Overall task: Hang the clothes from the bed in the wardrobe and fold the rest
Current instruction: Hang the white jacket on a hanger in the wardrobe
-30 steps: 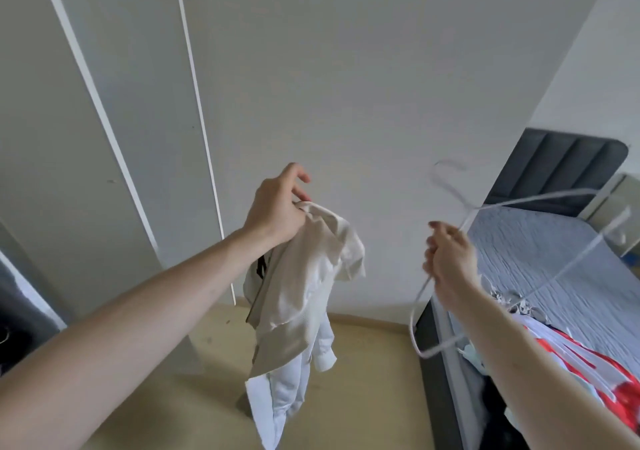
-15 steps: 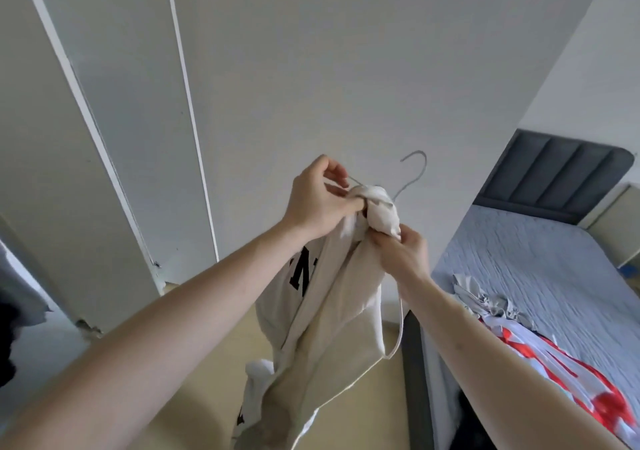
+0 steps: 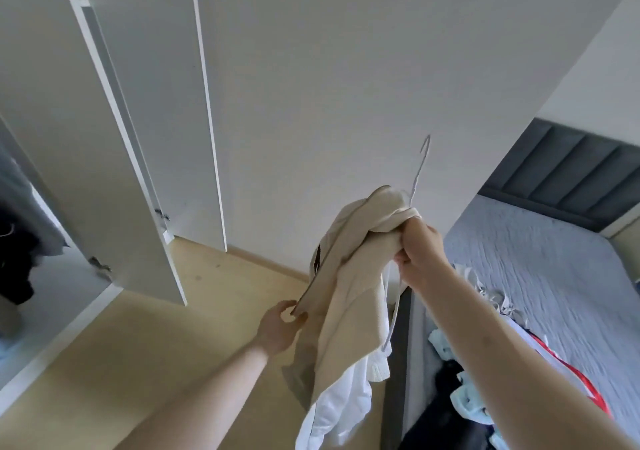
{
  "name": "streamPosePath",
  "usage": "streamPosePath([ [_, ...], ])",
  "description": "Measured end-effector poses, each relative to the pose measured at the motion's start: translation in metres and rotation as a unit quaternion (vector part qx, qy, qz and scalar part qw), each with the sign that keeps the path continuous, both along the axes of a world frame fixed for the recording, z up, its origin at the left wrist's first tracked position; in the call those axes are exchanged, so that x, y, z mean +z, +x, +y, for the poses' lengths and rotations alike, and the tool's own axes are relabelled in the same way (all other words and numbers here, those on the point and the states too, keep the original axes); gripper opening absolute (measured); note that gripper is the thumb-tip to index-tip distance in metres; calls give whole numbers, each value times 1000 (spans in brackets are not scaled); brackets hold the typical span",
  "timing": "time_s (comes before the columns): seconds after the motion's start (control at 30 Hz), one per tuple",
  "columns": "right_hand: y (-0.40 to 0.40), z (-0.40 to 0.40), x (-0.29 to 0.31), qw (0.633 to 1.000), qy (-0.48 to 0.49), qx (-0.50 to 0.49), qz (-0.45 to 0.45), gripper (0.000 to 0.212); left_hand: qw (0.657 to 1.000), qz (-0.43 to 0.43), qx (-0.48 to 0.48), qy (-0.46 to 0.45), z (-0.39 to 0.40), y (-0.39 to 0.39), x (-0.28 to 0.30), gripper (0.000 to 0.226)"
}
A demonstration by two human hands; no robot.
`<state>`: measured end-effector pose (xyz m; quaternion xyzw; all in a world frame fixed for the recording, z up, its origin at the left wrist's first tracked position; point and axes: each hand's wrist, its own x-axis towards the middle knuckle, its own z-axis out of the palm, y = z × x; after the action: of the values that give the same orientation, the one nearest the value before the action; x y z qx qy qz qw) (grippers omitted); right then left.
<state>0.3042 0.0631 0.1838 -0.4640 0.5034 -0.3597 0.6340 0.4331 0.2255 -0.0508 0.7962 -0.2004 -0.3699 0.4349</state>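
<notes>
The right hand (image 3: 420, 253) has its grip clamped on the bunched top of the cream top (image 3: 353, 276) and the hanger (image 3: 417, 172), whose hook pokes up above the cloth. The left hand (image 3: 278, 328) pinches the top's lower edge, below and left of the hanger. Right of the top lies the bed (image 3: 540, 269) with more clothes (image 3: 491, 311); far left of it, the open wardrobe (image 3: 104, 137).
</notes>
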Motion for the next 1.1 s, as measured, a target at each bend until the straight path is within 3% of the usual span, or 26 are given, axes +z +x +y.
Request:
streamPosePath([
  [0.07, -22, -10, 5, 1000, -5, -4, 3, 26, 999, -25, -24, -18, -19, 7, 12, 24],
  [0.17, -68, -36, 15, 999, -24, -35, 23, 23, 996, -62, 4, -65, -40, 26, 51, 23],
  [0.27, -128, -65, 21, 988, -87, -34, 123, 17, 982, -144, 26, -118, -61, 45, 122, 23],
  [0.37, -173, -78, 15, 961, -135, -6, 242, 6, 940, -280, -55, -186, -85, 44, 206, 20],
  [0.47, -181, -70, 7, 939, -162, 55, 300, 30, 888, -349, -148, -261, -105, 15, 277, 26],
  [0.53, -172, -58, 7, 931, -200, 81, 295, 62, 856, -371, -195, -303, -115, -10, 314, 38],
  [0.6, -159, -47, 14, 922, -269, 98, 262, 85, 829, -396, -228, -323, -123, -33, 340, 35],
  [0.7, -136, -34, 33, 935, -291, 153, 136, 70, 806, -415, -248, -341, -135, -53, 360, 13],
  [0.77, -120, -26, 41, 953, -235, 181, 61, 52, 824, -395, -212, -348, -141, -57, 366, 14],
  [0.9, -88, -21, 38, 983, -110, 147, 0, 23, 844, -378, -111, -364, -144, -44, 365, 32],
  [1.0, -68, -24, 41, 988, -39, 136, -58, 35, 862, -362, -32, -354, -130, -15, 351, 34],
  [1.1, -50, -29, 49, 989, 3, 95, -115, 46, 888, -361, -4, -284, -103, 27, 318, 40],
])
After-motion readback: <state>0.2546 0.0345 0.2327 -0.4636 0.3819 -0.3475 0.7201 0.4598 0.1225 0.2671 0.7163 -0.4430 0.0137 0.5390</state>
